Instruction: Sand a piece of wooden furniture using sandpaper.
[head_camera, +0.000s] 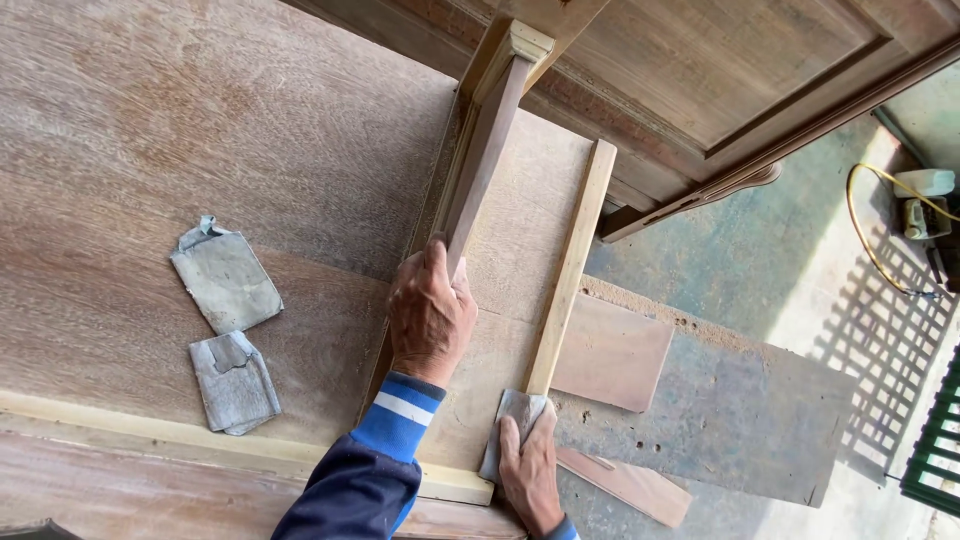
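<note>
The left hand (430, 315) sits at the centre of the frame, its grip closed around the lower end of a dark, smooth wooden post (485, 160) that runs up and to the right toward a pale, square-cut block (520, 45) at its top. The sleeve (385, 440) on this arm is blue with a white band at the cuff.

The right hand (530, 470), at the lower middle of the frame, lies flat with fingers spread, pressing a worn grey sheet of sandpaper (510, 430) against the lower end of a pale, straight wooden slat (572, 265). Its grip is open and flat on the paper rather than curled around anything. The slat is light yellow, narrow and square-edged, and runs parallel to the post just to its right.

Both pieces rest on a broad brown surface (200, 120) with a coarse, streaky grain, edged at the bottom by a pale strip of wood (150, 435). At the left of the frame two more used pieces of sandpaper (228, 325) lie on it, grey, creased and curled at the corners, one just above the other.

To the right of the slat lies a flat, reddish-brown rectangular board (615, 350), with dust and small holes in the dull grey panel (740, 410) beyond it. In the upper right, a yellow cable (865, 230) loops across the concrete floor (760, 240).
</note>
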